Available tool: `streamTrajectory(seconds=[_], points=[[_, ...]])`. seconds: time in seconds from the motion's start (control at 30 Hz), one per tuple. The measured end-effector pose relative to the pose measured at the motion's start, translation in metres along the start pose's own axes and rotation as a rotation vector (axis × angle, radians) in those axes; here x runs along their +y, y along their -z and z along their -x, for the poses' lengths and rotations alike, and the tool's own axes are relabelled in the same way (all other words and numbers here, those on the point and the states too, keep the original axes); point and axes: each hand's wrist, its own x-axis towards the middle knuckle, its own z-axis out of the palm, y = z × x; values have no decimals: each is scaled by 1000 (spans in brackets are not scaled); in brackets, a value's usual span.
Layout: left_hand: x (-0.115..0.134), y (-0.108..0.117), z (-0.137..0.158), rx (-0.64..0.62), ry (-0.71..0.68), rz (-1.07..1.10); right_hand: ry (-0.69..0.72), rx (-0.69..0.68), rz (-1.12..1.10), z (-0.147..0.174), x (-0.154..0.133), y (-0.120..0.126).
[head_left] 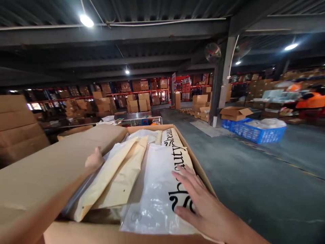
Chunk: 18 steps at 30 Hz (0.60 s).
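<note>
A large open cardboard box (195, 159) sits right in front of me, filled with parcels. My right hand (200, 200) lies flat, fingers spread, on a white plastic mailer bag (157, 189) printed with black lettering. My left hand (94, 158) grips the edge of the box's left flap (50, 166), thumb showing over the edge, and the forearm runs along the flap. Two yellow padded envelopes (114, 176) lean between the flap and the white bag. More white bags (142, 135) lie at the far end of the box.
A grey concrete floor (254, 176) stretches to the right. Blue crates (256, 130) and open cartons (235, 113) stand by a steel column (219, 88). A person in orange (311, 101) works at far right. Stacked cartons (17, 125) rise at left, with shelving racks behind.
</note>
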Motion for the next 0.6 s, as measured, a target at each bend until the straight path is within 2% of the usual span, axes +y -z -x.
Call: streamTrajectory(seconds=[0.07,0.1,0.17,0.23,0.27,0.33,0.4,0.47,0.53,0.6], points=[[22,2,23,44,-170,-54,-124,-359,-46,-27,-3,-5],[34,1,35,18,-286,-52,-178,-478,-31,-38,-4,-8],[54,-4,57,-181,-466,-61,-234,-590,24,-53,-2,-13],[65,-12,68,-401,-568,-168,-249,-622,52,-59,6,-11],[67,-16,68,-455,-578,-225,-236,-636,43,-60,11,-7],[64,-22,57,-481,-529,-287,-205,-690,28,-57,23,6],[56,-26,36,-451,-446,-307,-203,-763,32,-53,33,22],[50,-29,16,-451,-408,-306,-208,-780,23,-54,38,33],[50,-34,5,-481,-418,-288,-190,-685,18,-64,39,33],[58,-41,4,-503,-445,-273,-174,-525,49,-83,39,21]])
